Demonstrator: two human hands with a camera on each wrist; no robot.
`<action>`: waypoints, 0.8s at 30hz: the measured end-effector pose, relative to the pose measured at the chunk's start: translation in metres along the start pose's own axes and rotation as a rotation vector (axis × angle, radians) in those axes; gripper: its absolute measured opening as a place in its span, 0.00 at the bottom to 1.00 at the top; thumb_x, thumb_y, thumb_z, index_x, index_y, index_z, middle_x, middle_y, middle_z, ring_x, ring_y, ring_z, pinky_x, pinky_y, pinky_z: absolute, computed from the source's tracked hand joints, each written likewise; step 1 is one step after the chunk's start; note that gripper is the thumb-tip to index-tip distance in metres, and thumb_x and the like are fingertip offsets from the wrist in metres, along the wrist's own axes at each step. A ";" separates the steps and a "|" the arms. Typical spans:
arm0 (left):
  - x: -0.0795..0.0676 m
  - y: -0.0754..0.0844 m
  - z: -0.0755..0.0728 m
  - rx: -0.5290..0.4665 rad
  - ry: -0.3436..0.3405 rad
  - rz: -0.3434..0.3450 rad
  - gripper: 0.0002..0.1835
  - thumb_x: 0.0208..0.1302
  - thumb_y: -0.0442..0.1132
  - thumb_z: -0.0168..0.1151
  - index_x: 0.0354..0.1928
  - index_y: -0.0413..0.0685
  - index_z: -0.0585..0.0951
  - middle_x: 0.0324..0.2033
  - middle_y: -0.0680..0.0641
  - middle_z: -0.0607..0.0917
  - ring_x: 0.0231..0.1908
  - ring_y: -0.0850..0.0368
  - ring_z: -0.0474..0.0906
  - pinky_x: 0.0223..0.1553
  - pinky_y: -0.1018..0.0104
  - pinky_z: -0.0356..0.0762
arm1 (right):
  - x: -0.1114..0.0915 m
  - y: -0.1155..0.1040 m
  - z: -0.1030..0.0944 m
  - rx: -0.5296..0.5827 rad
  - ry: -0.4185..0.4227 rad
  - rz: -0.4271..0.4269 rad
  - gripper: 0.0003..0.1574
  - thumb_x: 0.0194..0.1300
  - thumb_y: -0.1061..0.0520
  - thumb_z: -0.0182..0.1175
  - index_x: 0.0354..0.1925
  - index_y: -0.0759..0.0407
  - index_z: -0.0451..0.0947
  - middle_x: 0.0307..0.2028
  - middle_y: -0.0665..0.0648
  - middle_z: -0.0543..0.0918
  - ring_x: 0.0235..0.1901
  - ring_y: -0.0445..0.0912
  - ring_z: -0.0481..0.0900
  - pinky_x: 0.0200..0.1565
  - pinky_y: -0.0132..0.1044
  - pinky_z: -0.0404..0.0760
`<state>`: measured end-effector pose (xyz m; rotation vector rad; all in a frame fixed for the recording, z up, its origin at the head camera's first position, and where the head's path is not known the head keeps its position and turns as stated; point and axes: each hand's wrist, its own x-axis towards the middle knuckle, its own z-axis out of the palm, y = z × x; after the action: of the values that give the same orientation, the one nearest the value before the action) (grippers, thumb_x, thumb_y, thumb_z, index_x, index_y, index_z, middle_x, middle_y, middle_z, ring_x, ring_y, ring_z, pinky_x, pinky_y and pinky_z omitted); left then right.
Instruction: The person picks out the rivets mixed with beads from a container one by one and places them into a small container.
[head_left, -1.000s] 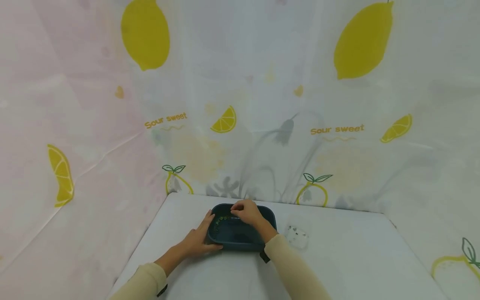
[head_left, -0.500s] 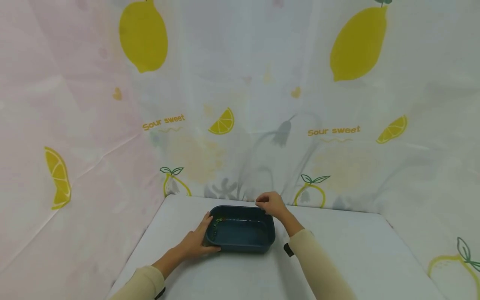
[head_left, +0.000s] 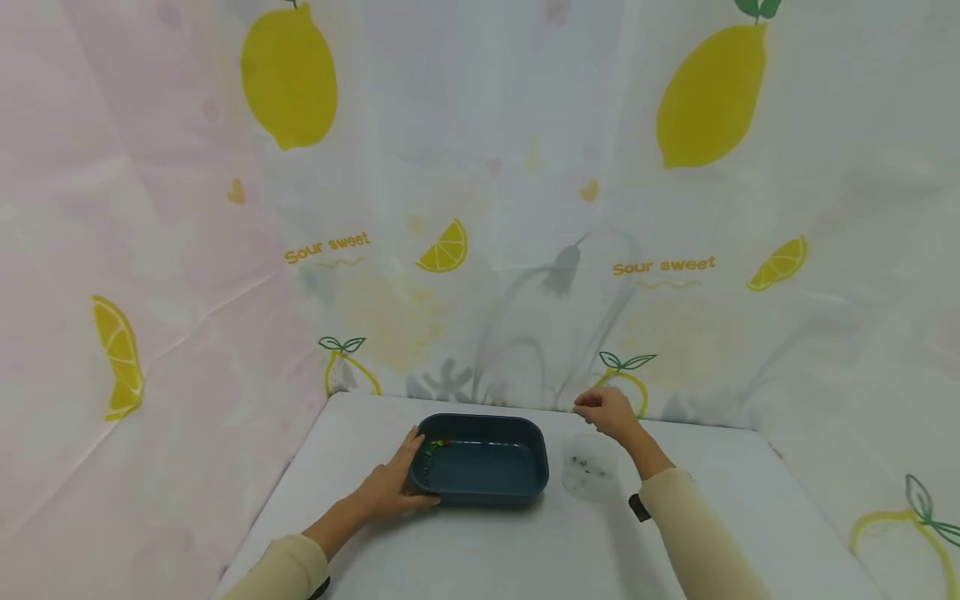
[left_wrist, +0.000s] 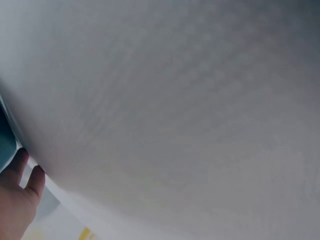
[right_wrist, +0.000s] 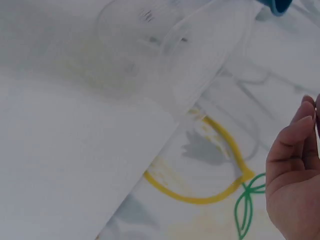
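Observation:
A dark blue rectangular basin [head_left: 483, 461] sits on the white table. Along its left inner side lie small green and red bits [head_left: 435, 448]. My left hand [head_left: 390, 483] rests against the basin's left end, fingers extended along the rim and thumb at the near side. To the basin's right is a clear, shallow dish [head_left: 588, 479] with several small dark specks inside. My right hand [head_left: 611, 411] hovers just behind the dish, thumb and fingertips drawn together. I cannot tell whether anything tiny is between them.
The white table [head_left: 705, 508] ends at the back against a lemon-print cloth [head_left: 540, 250], which also hangs on both sides. A black band [head_left: 639, 507] shows at the right sleeve.
My right hand has moved right, from over the basin to behind the clear dish, fingertips staying together. The left hand has stayed at the basin's left end.

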<state>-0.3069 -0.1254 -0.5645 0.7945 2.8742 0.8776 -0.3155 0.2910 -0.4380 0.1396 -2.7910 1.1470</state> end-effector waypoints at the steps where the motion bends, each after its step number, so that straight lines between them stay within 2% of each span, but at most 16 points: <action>1: -0.001 0.001 -0.001 0.000 -0.001 -0.001 0.63 0.50 0.72 0.67 0.79 0.50 0.46 0.79 0.45 0.44 0.59 0.40 0.76 0.57 0.36 0.71 | -0.003 0.005 -0.005 -0.005 0.007 0.005 0.13 0.66 0.60 0.63 0.44 0.68 0.84 0.37 0.63 0.88 0.32 0.48 0.83 0.34 0.40 0.82; 6: -0.003 0.003 -0.008 0.002 -0.009 0.002 0.63 0.51 0.71 0.68 0.79 0.50 0.47 0.79 0.44 0.45 0.58 0.40 0.77 0.57 0.36 0.71 | -0.018 0.024 -0.023 -0.011 0.022 0.031 0.14 0.67 0.59 0.63 0.45 0.70 0.83 0.40 0.66 0.87 0.38 0.56 0.85 0.39 0.42 0.83; 9: -0.003 0.002 -0.009 0.009 -0.004 0.014 0.63 0.51 0.71 0.67 0.79 0.49 0.47 0.79 0.44 0.45 0.58 0.41 0.77 0.57 0.36 0.70 | -0.025 0.031 -0.026 -0.005 0.028 0.058 0.13 0.67 0.60 0.63 0.44 0.70 0.83 0.39 0.65 0.87 0.37 0.55 0.84 0.38 0.41 0.83; 15: -0.003 0.000 -0.011 0.027 0.001 0.007 0.63 0.50 0.72 0.68 0.79 0.51 0.48 0.79 0.46 0.46 0.59 0.39 0.77 0.58 0.38 0.72 | -0.033 0.039 -0.014 0.041 0.003 0.085 0.12 0.65 0.60 0.65 0.42 0.68 0.84 0.39 0.62 0.87 0.35 0.47 0.83 0.37 0.37 0.81; 20: -0.001 0.000 -0.009 0.012 0.000 0.019 0.63 0.50 0.72 0.68 0.79 0.51 0.48 0.79 0.46 0.46 0.58 0.38 0.77 0.57 0.40 0.73 | -0.039 0.043 -0.002 0.047 -0.026 0.108 0.09 0.63 0.60 0.66 0.40 0.66 0.85 0.34 0.57 0.87 0.32 0.46 0.81 0.34 0.36 0.79; 24: 0.000 0.000 -0.008 0.003 -0.002 0.032 0.63 0.50 0.71 0.68 0.79 0.50 0.48 0.79 0.45 0.46 0.56 0.39 0.78 0.56 0.40 0.74 | -0.042 0.043 0.002 0.029 -0.058 0.091 0.08 0.62 0.60 0.67 0.38 0.65 0.85 0.32 0.56 0.87 0.31 0.44 0.80 0.33 0.36 0.79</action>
<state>-0.3079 -0.1296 -0.5574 0.8436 2.8695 0.8750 -0.2794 0.3219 -0.4759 0.0491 -2.8593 1.2234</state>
